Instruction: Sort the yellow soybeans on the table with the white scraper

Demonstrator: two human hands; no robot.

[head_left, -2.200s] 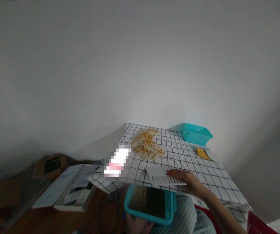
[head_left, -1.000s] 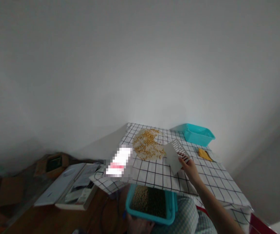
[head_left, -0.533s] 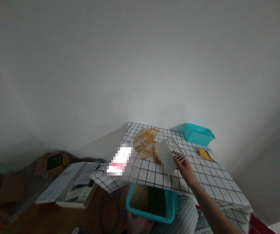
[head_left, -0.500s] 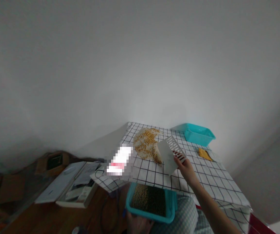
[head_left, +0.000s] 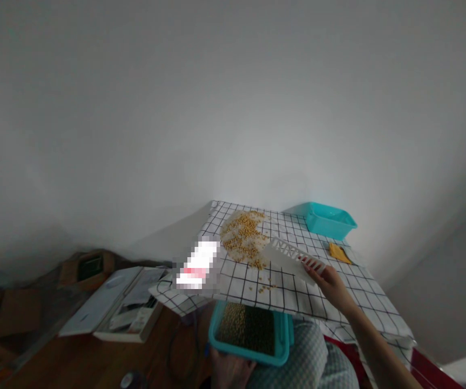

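Note:
My right hand [head_left: 330,281] grips a white slotted plastic scraper [head_left: 291,257] by its right end, held low over the checked tablecloth [head_left: 338,302]. Its left edge meets a pile of yellow soybeans [head_left: 244,239]. A few loose beans [head_left: 265,285] lie nearer the table's front edge. My left hand [head_left: 228,373] holds a teal tray [head_left: 285,346] of beans under the table's front edge, on my lap.
A second teal tray [head_left: 330,220] stands at the table's far right corner, with a yellow cloth [head_left: 339,253] beside it. A blurred white object [head_left: 197,265] lies at the table's left edge. Books and papers [head_left: 111,308] lie on the brown floor to the left.
My right hand lifted the scraper from the table's front edge, carried it up to the bean pile, then tipped it flatter; a few beans have been dragged toward the front edge.

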